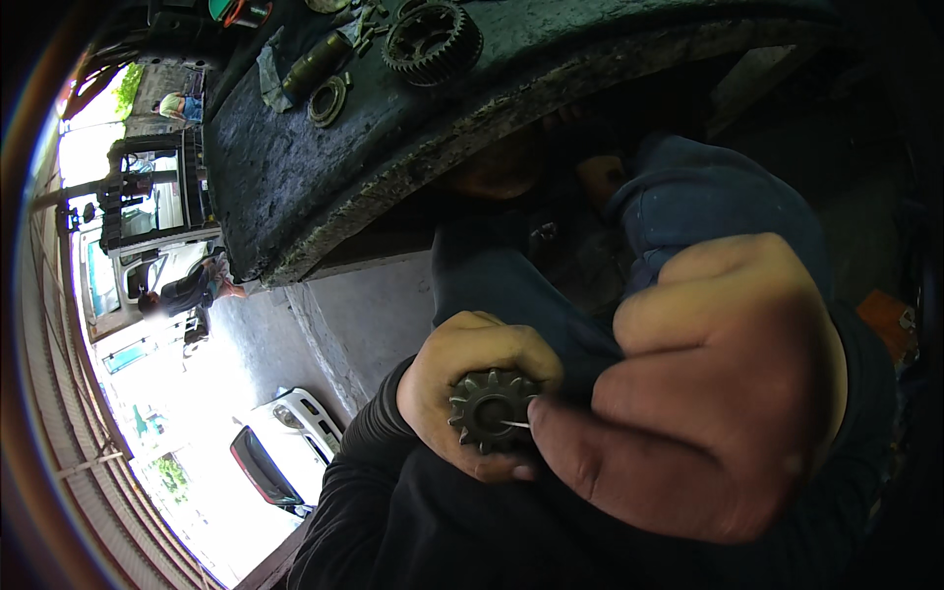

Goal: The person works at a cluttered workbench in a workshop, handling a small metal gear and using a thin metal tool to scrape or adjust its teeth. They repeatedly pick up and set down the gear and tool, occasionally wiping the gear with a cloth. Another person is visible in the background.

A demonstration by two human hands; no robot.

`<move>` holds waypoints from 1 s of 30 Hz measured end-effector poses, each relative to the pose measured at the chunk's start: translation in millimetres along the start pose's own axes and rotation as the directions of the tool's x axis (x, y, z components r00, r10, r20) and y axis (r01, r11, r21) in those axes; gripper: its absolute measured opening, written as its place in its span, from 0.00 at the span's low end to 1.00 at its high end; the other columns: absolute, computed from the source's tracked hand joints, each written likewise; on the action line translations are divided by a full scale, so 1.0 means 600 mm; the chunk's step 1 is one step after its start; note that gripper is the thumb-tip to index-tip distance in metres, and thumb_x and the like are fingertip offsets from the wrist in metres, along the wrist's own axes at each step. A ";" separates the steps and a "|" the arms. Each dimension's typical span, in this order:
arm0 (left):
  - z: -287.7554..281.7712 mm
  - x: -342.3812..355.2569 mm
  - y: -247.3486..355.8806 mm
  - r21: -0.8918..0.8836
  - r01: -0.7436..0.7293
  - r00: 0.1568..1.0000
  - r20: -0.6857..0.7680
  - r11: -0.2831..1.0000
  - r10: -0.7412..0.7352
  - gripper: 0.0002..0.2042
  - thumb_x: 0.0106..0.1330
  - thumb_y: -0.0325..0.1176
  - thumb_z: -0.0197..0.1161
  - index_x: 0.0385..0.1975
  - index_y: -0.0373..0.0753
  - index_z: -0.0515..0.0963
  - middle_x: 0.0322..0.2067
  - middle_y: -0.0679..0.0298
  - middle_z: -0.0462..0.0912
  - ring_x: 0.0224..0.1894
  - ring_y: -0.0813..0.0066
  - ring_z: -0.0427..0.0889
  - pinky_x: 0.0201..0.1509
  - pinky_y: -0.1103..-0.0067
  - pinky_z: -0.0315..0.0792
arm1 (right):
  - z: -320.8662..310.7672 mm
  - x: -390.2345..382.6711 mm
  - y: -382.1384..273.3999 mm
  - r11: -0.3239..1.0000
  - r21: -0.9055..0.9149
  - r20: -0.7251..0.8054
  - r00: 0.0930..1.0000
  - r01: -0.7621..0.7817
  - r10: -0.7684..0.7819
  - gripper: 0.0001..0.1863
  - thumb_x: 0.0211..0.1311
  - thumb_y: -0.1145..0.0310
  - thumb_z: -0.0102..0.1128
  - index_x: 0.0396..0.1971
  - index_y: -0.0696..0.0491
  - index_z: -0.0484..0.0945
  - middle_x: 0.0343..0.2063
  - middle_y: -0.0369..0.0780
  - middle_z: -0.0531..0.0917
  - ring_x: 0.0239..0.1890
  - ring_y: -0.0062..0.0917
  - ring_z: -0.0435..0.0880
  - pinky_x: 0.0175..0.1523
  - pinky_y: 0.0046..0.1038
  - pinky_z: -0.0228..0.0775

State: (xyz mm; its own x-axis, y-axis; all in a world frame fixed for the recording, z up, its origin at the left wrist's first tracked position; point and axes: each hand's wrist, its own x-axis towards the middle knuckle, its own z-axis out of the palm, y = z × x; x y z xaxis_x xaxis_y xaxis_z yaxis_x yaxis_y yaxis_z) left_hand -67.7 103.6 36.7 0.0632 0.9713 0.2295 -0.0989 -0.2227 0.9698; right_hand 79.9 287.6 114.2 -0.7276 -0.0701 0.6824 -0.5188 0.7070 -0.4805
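The left hand [438,388] is curled firmly around a small toothed gear [474,417], fingers wrapped about its rim and whatever lies behind it, so that the round face and its blunt teeth look up toward the head; a closed fist like this probably serves as a vice, keeping the part from turning while its face stays open to view. The gear sits in front of the person's body, apart from the bench, likely because it is easier to see and steady close in. The right hand [713,393] is large and near the lens, its fingers folded in and its thumb [580,447] pressed forward, closed on a thin pale metal tip [515,424] that juts out past the thumb's end; the rest of that tool is hidden inside the hand. With so little of it showing, the hold seems chosen for control rather than reach. The tip lies across the gear's face, beside the hollow centre, though whether it touches the metal I cannot tell. Beyond the hands, on the dark, grimy bench [285,167], a larger gear [433,44] lies flat near a metal ring [327,101] and a brass-coloured cylinder [317,67], grouped together perhaps so that loose parts remain within reach
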 end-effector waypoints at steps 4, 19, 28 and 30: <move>-0.003 -0.005 -0.009 -0.062 0.040 0.999 0.016 0.997 -0.039 0.25 0.43 0.39 0.83 0.38 0.32 0.80 0.30 0.61 0.84 0.27 0.69 0.86 0.31 0.78 0.76 | 0.001 -0.015 -0.004 1.000 0.019 -0.013 1.000 -0.024 0.025 0.09 0.36 0.78 0.73 0.23 0.56 0.83 0.08 0.31 0.67 0.09 0.13 0.60 0.14 0.21 0.42; 0.002 -0.015 -0.007 -0.034 0.125 0.991 -0.036 0.992 -0.126 0.27 0.43 0.40 0.83 0.38 0.30 0.78 0.31 0.61 0.83 0.29 0.72 0.85 0.33 0.79 0.77 | -0.011 -0.010 -0.002 0.989 0.104 0.089 0.991 -0.109 0.100 0.07 0.41 0.78 0.73 0.19 0.56 0.81 0.08 0.32 0.67 0.09 0.16 0.60 0.14 0.23 0.44; -0.001 -0.009 -0.007 -0.016 0.119 0.993 -0.019 0.993 -0.119 0.27 0.43 0.39 0.83 0.39 0.30 0.78 0.29 0.62 0.84 0.27 0.73 0.85 0.32 0.79 0.77 | -0.020 -0.002 0.001 0.982 0.116 0.177 0.976 -0.146 0.125 0.07 0.45 0.76 0.72 0.16 0.55 0.80 0.08 0.32 0.68 0.09 0.17 0.61 0.14 0.24 0.46; -0.001 -0.012 -0.006 -0.023 0.135 0.990 -0.025 0.991 -0.136 0.27 0.43 0.38 0.83 0.39 0.30 0.78 0.29 0.62 0.84 0.28 0.73 0.85 0.32 0.79 0.77 | -0.026 0.006 0.007 0.980 0.118 0.222 0.966 -0.160 0.131 0.08 0.45 0.76 0.72 0.14 0.55 0.80 0.08 0.33 0.68 0.09 0.18 0.61 0.14 0.25 0.46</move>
State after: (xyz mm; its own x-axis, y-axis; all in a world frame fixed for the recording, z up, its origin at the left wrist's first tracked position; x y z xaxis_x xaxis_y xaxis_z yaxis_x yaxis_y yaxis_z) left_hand -68.6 97.3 31.2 0.0514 0.9943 0.0935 -0.1119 -0.0873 0.9899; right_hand 82.0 301.1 123.5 -0.8709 -0.1313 0.4736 -0.4446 0.6210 -0.6455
